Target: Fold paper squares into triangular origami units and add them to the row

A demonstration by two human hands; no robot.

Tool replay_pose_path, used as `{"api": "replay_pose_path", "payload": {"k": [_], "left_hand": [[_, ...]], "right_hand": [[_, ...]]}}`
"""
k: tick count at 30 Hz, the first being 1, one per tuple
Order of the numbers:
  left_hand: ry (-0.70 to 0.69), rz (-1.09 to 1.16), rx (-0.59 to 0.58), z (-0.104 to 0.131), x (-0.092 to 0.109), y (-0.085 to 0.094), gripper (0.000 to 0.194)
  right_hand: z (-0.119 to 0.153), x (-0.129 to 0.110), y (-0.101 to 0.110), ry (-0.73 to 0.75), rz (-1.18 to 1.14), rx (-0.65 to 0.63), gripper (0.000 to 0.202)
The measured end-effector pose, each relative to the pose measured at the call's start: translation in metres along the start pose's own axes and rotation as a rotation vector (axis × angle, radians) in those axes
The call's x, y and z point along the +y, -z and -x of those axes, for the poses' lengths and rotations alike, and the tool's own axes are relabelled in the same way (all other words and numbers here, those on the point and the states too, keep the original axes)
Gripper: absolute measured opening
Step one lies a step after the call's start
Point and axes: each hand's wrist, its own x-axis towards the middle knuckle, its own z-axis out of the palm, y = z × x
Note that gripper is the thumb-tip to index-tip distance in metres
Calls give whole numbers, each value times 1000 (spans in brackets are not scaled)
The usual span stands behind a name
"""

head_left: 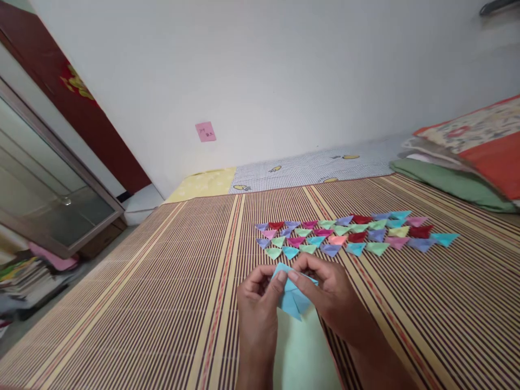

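Note:
A light blue piece of folded paper is held up between both hands. My left hand pinches its upper left part, the thumb on the front face. On the upper right part, the thumb of my right hand presses with the fingers curled behind. Both thumb tips are close together near the top. Below the paper lies a pale green surface. Beyond the hands, rows of small folded paper triangles in several colours lie on the striped mat.
Folded bedding and an orange patterned cushion are at the right. A pink note is stuck on the white wall. A glass-panelled door and stacked items stand at the left.

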Motion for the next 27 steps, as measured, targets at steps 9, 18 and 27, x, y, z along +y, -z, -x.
{"api": "replay_pose_path", "payload": {"k": [9, 18, 27], "left_hand": [[5, -83, -52, 2, 6, 1, 32], [17, -34, -61, 0, 0, 8, 33], [134, 213, -19, -2, -1, 5, 36]], "right_hand": [[-1, 3, 1, -57, 27, -25, 24], [0, -2, 0, -99, 81, -23, 26], [1, 3, 8, -29, 49, 5, 35]]}}
